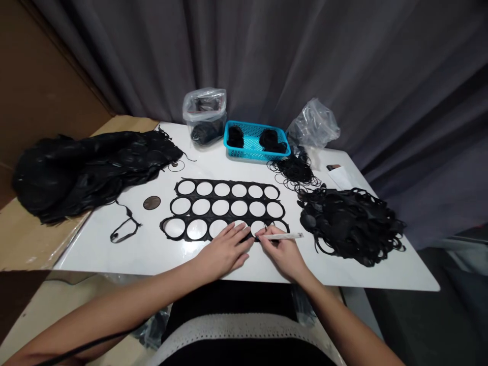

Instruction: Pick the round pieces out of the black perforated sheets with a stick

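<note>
On the white table lies a flat black rubbery sheet point(210, 217) with rows of round holes. My left hand point(224, 249) rests palm down over its front edge, fingers stretched out and pressing on the material. Just to the right, my right hand point(280, 251) is closed around a slim whitish stick-like tool point(284, 236), its tip hidden among the fingers. The fingertips of that hand touch the sheet's front row near a hole. What kind of tool it is, I cannot make out.
A large black rubber heap point(87, 168) lies left; a pile of black cut scraps point(351, 223) is right. Thin black rings point(297, 170) lie near a blue basket point(257, 155). Behind are a bagged container point(205, 117) and a plastic bag point(314, 124). A dark disc point(152, 203) lies left.
</note>
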`<state>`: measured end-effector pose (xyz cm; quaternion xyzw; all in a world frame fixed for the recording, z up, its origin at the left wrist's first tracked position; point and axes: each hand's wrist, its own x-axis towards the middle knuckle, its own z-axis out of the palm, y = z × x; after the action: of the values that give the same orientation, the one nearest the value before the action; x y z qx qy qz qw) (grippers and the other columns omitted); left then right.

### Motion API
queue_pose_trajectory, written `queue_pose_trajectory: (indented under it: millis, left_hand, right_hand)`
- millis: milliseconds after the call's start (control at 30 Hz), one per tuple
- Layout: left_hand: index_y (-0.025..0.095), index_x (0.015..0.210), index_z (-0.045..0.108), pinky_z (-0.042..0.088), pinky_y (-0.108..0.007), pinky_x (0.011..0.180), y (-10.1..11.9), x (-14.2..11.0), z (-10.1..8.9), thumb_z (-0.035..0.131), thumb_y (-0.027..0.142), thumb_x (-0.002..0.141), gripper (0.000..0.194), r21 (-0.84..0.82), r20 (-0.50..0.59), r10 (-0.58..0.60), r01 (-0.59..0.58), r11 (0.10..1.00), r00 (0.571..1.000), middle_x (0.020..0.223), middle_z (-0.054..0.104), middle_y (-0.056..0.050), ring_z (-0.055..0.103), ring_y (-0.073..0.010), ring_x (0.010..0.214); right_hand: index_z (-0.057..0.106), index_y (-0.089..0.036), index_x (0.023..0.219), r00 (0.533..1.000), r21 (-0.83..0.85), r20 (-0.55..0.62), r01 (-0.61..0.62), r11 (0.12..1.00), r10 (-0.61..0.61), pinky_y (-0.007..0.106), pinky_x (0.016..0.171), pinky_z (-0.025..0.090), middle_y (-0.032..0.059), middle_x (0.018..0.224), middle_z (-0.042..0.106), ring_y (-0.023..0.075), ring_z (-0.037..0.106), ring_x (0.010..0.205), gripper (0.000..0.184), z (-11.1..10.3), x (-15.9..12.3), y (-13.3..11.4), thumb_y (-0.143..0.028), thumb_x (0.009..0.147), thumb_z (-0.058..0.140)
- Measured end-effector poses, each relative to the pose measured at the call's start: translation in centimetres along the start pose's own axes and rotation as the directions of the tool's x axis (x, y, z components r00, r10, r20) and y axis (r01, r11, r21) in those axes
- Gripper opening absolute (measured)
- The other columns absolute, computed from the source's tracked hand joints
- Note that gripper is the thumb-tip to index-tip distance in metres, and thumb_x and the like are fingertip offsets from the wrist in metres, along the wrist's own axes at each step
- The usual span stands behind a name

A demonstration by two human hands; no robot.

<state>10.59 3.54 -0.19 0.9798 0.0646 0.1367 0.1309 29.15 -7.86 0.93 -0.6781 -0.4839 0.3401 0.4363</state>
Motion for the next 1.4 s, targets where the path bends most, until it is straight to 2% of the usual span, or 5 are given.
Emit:
queue_pose_trajectory:
  millis: [367, 700, 933, 1100, 1400]
  left_hand:
    - [0.016, 0.128, 0.056, 0.033, -0.052, 0.117, 0.0, 0.0, 0.0, 0.055, 0.023, 0.095, 0.034, -0.025, 0.008, -0.009, 0.009, 1.000, 1.000, 0.145, 0.049, -0.017, 0.039, -0.0321, 0.142]
    - [0.017, 0.132, 0.056, 0.031, -0.054, 0.117, -0.7, 0.1, 0.0, 0.061, 0.019, 0.090, 0.042, -0.101, 0.051, -0.018, 0.024, 0.995, 0.999, 0.156, 0.036, -0.019, 0.029, -0.0376, 0.146]
    - [0.017, 0.135, 0.054, 0.033, -0.057, 0.114, -0.4, -0.5, -0.8, 0.066, 0.025, 0.089, 0.048, -0.058, 0.093, -0.018, 0.023, 0.998, 0.996, 0.154, 0.037, -0.020, 0.030, -0.0415, 0.145]
    - [0.022, 0.141, 0.048, 0.040, -0.051, 0.108, -1.1, 1.3, -2.0, 0.062, 0.036, 0.093, 0.052, -0.038, 0.063, -0.077, 0.079, 0.996, 0.995, 0.149, 0.046, -0.016, 0.044, -0.0344, 0.137]
    - [0.017, 0.140, 0.050, 0.028, -0.049, 0.118, -3.9, 3.0, 0.0, 0.061, 0.040, 0.095, 0.052, 0.043, 0.030, -0.064, 0.062, 0.997, 0.998, 0.152, 0.044, -0.018, 0.037, -0.0332, 0.144]
  right_hand:
    - [0.054, -0.023, 0.082, 0.988, -0.227, -0.006, 0.149, 0.962, -0.155, 0.035, 0.081, 0.050, 0.0050, 0.099, 0.069, 0.0208, 0.064, 0.091, 0.016, -0.1, -0.2, 0.0, -0.025, 0.097, 0.051]
    - [0.059, -0.016, 0.102, 0.843, -0.715, 0.201, 0.474, 0.513, -0.499, 0.042, 0.085, 0.045, 0.0166, 0.109, 0.068, 0.0286, 0.059, 0.098, 0.019, -1.7, 0.3, 0.3, -0.011, 0.094, 0.043]
    - [0.055, -0.021, 0.076, 0.871, -0.663, -0.431, -0.129, 0.737, -0.235, 0.032, 0.063, 0.037, 0.0049, 0.065, 0.060, 0.0205, 0.051, 0.061, 0.024, -10.1, 5.7, 2.2, -0.036, 0.093, 0.046]
    - [0.052, -0.022, 0.071, 0.972, -0.282, -0.235, -0.044, 0.959, -0.024, 0.027, 0.059, 0.037, 0.0003, 0.064, 0.059, 0.0170, 0.052, 0.061, 0.031, -7.4, 7.3, 1.2, -0.047, 0.089, 0.055]
    - [0.052, -0.023, 0.073, 0.997, -0.112, 0.069, 0.051, 0.992, -0.044, 0.033, 0.076, 0.048, 0.0038, 0.085, 0.071, 0.0210, 0.064, 0.082, 0.025, -2.4, 7.3, -0.1, -0.040, 0.090, 0.056]
